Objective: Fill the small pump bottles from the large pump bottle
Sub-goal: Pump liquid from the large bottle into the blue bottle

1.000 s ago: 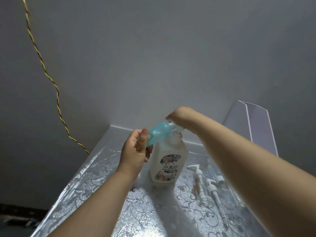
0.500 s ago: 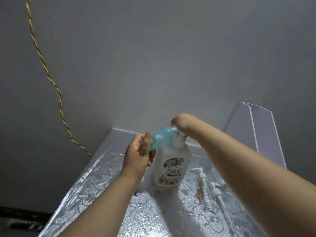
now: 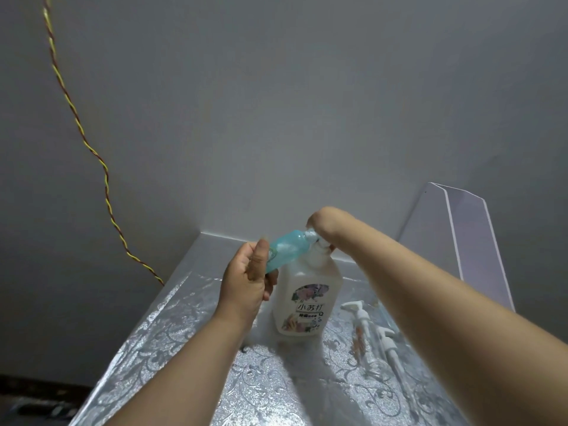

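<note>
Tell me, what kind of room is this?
Probably an ordinary room at home, though that's a guess. A table with shiny silver flowered covering sits in the corner of plain grey walls, a twisted red-and-yellow wire hangs down, and a big soap bottle stands there.

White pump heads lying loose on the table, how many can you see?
2, both right of the large pump bottle: one pump head nearer the bottle, another closer to the camera beside the right forearm, which may hide more.

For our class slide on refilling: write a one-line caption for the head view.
Left hand tilts a small blue bottle to the large pump bottle while the right hand presses its pump.
</note>
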A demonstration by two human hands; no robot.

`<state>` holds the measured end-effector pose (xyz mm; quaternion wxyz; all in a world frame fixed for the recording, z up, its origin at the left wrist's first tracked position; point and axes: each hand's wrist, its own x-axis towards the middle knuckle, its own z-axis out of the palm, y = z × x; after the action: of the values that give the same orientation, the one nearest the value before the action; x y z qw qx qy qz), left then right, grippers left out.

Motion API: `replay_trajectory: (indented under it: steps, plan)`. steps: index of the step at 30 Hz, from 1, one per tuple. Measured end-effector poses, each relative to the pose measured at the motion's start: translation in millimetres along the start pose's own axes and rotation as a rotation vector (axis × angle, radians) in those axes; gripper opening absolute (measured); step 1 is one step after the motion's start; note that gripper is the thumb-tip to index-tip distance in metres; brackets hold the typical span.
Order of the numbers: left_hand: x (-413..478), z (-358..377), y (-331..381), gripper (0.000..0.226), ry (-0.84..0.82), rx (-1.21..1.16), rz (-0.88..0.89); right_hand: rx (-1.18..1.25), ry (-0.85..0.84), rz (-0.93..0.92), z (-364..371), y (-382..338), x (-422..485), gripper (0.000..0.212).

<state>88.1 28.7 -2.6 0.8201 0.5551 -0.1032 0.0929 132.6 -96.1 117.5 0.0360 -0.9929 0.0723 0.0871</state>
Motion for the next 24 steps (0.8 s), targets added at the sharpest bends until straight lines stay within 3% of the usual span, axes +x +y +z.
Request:
replay_trajectory:
  steps: [4,8,11,14,15,18,24]
  plan:
    - [-1.6,0.0,2.2,0.042,-0.008,0.005,0.002,-0.043,0.162,-0.039,-1.0,1.7,2.3,0.014]
    - [-2.3,1.5,4.7,0.041,-0.019,0.0,0.011,0.005,0.345,-0.05,-11.1,6.8,7.6,0.026]
    - [-2.2,1.6,5.0,0.042,-0.021,0.001,0.013,-0.061,0.263,-0.127,-11.3,5.0,4.0,0.014]
    - [-2.3,1.1,3.7,0.04,-0.013,0.008,0.001,-0.192,0.01,-0.1,-6.4,-0.7,6.3,0.017]
    - [-2.1,0.8,2.8,0.04,-0.009,0.008,-0.005,-0.259,-0.008,-0.098,-5.8,-2.6,6.9,0.009]
    - [-1.4,0.3,0.9,0.039,-0.002,0.002,-0.019,-0.33,0.011,-0.135,-5.5,-2.0,8.2,0.034]
    - [-2.7,0.7,4.0,0.041,-0.018,-0.011,-0.006,-0.431,0.107,-0.188,-11.7,-0.2,1.2,0.032]
